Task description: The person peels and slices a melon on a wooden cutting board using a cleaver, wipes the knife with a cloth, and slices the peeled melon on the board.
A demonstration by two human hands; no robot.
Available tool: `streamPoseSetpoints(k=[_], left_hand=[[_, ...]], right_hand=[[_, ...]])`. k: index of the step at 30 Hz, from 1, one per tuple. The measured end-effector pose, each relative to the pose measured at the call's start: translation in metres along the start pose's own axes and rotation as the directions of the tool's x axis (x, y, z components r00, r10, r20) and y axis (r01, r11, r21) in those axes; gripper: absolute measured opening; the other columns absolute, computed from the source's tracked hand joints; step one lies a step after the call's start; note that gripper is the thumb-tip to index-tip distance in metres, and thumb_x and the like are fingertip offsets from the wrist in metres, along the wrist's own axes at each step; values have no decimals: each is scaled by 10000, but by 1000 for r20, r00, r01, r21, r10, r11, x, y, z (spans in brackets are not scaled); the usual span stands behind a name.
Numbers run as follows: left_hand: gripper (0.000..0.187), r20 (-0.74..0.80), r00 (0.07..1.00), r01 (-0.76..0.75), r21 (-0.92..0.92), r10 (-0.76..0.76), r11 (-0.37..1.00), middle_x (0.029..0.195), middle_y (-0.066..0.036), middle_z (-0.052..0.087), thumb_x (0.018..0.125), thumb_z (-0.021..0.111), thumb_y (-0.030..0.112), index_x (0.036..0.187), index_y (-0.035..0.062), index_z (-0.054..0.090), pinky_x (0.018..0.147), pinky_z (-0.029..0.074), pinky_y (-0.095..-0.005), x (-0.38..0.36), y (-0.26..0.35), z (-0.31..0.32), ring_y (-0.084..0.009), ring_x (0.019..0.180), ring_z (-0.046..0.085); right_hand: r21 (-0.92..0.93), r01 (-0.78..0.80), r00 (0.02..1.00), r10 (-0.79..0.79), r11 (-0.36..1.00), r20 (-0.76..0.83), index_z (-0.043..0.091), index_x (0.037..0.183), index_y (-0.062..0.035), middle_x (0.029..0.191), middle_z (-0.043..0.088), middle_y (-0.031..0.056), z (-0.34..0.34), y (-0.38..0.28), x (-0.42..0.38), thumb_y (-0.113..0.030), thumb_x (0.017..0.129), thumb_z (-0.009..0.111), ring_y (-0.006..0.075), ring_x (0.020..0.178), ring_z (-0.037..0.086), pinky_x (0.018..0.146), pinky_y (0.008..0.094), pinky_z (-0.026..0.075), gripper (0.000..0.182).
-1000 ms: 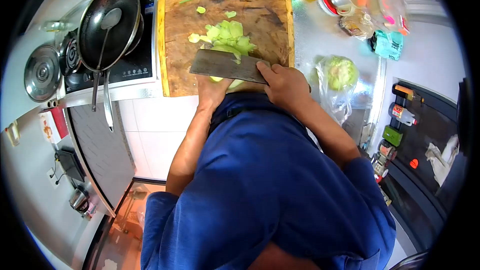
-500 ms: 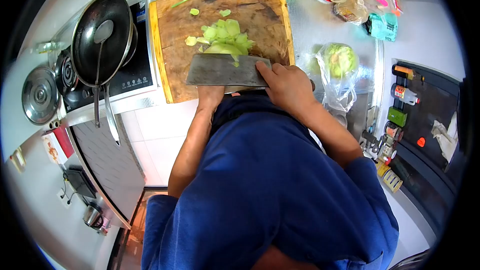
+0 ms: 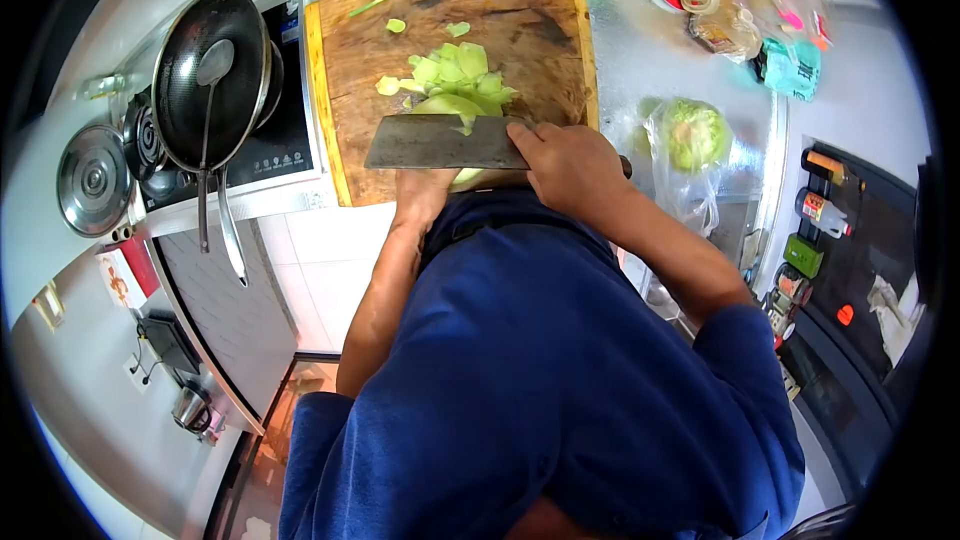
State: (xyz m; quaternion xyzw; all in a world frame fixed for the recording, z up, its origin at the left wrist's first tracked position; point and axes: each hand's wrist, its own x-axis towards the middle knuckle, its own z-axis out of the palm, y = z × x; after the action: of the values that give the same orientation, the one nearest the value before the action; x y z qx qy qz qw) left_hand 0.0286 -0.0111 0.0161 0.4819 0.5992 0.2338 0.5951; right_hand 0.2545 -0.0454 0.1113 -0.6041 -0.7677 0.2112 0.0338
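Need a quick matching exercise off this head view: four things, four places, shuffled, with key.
Things:
1. Cleaver
2. Ladle
3. Round green vegetable
4. Cut green pieces

Places:
A. Lying on the cutting board
B. In a clear plastic bag, right of the board
C. In the grip of the right hand
D. Resting in the dark wok

Pairs: 1-C, 2-D, 3-B, 4-A
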Motion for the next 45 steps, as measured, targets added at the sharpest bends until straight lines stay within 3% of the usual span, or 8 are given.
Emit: streamPoseSetpoints(k=[8, 10, 16, 19, 22, 29, 41, 45], left_hand=[[1016, -34, 998, 54, -205, -62, 977, 1367, -216, 566, 768, 900, 182, 1528, -90, 284, 1097, 471, -371, -2, 8, 4, -300, 1256, 578], [1145, -54, 998, 31, -78, -35, 996, 1427, -226, 520, 755, 907, 212, 1579, -98, 175, 1117, 463, -379, 0, -3, -1, -298, 1305, 542], [1114, -35, 993, 103, -205, -113, 973, 1417, -237, 541, 765, 896, 230, 1579, -78, 200, 1102, 474, -378, -8, 4, -5, -306, 1286, 566], [724, 43, 995, 92, -75, -89, 993, 1232, -177, 685, 770, 893, 228, 1352, -50, 562, 1037, 504, -376, -13, 11, -9, -276, 1158, 643], [549, 81, 995, 47, 63, -53, 997, 1194, -145, 712, 787, 878, 212, 1236, -19, 664, 998, 516, -380, -10, -3, -7, -263, 1123, 654], [499, 28, 994, 103, -23, -103, 994, 1197, -148, 708, 803, 873, 150, 1221, -32, 670, 987, 520, -367, -12, -1, -8, -233, 1107, 656], [988, 71, 988, 149, -238, -136, 960, 1329, -169, 605, 766, 917, 195, 1499, -56, 304, 1048, 513, -369, -3, 10, -9, -252, 1204, 608], [1078, 24, 994, 109, -250, -106, 962, 1346, -179, 586, 752, 926, 204, 1535, -74, 239, 1054, 509, -364, -4, 11, -5, -255, 1218, 598]], right_hand=[[2, -15, 993, 15, 1000, 118, 709, 1192, -59, 881, 720, 200, 23, 10, 66, -155, 827, 639, 370, 787, 715, 702, 506, 565, 383], [29, -16, 987, 11, 999, 163, 725, 1160, -64, 882, 724, 222, 31, 22, 82, -167, 828, 630, 373, 807, 720, 717, 510, 566, 361], [137, 96, 995, -94, 986, -21, 707, 1163, -81, 857, 711, 180, 13, 31, 44, -181, 823, 670, 388, 767, 702, 700, 512, 557, 356], [98, 70, 997, -72, 993, 18, 674, 1286, -48, 872, 680, 150, 4, 24, 20, -129, 740, 741, 361, 744, 677, 655, 470, 546, 556], [114, 97, 995, -99, 989, 12, 663, 1305, -48, 838, 646, 121, -2, 21, 10, -117, 738, 745, 323, 725, 666, 637, 459, 541, 577], [169, 46, 998, -51, 984, 26, 659, 1310, -48, 840, 651, 127, 1, 22, 14, -113, 761, 734, 334, 731, 666, 652, 461, 541, 558], [222, -95, 969, 39, 970, 243, 685, 1260, -29, 987, 730, 193, 9, 25, 55, -88, 798, 652, 374, 858, 708, 750, 485, 563, 468], [161, -35, 974, -2, 986, 225, 720, 1084, -27, 894, 730, 214, 26, 29, 84, -106, 812, 617, 396, 803, 720, 728, 515, 571, 302]])
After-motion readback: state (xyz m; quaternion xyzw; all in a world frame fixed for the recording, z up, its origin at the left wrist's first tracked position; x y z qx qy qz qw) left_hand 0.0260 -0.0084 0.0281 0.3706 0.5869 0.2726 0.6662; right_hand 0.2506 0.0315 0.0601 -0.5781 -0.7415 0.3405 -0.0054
